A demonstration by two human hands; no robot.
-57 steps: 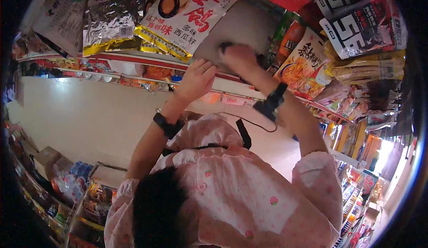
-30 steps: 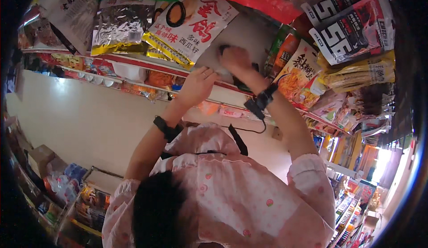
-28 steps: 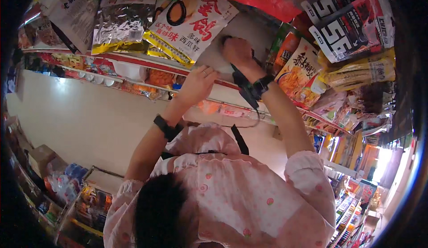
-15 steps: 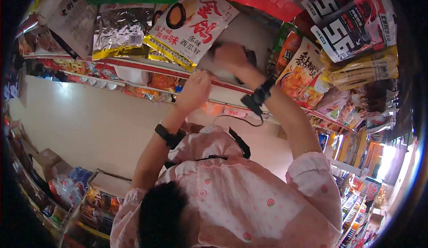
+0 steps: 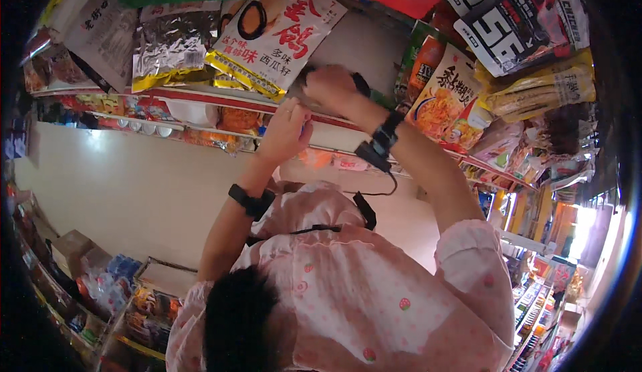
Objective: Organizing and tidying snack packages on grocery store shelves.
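My right hand (image 5: pixel 334 92) is over the grey shelf board (image 5: pixel 388 45), in a gap between snack packets. Its fingers are closed and slightly blurred, and a dark, soft-looking thing (image 5: pixel 362 84) shows beside and under it. At the red front edge of the shelf (image 5: pixel 221 96) is my left hand (image 5: pixel 285 134), fingers curled inward, with a ring on one finger. What it holds, if anything, is hidden. Closest to both hands lies a white and yellow seed packet (image 5: pixel 277 34). Black bands circle both wrists, and a cable hangs from the right one.
Right of the gap stand a noodle-picture packet (image 5: pixel 445 98), black and white packets (image 5: pixel 511 27) and a yellow packet of sticks (image 5: pixel 542 94). Silver packets (image 5: pixel 170 41) fill the left. Lower shelves hold more goods. A cardboard box (image 5: pixel 70 248) sits at the far left.
My right hand has moved left along the shelf board, closer to the left hand, and the dark thing has moved with it. My left hand has shifted slightly left and down.
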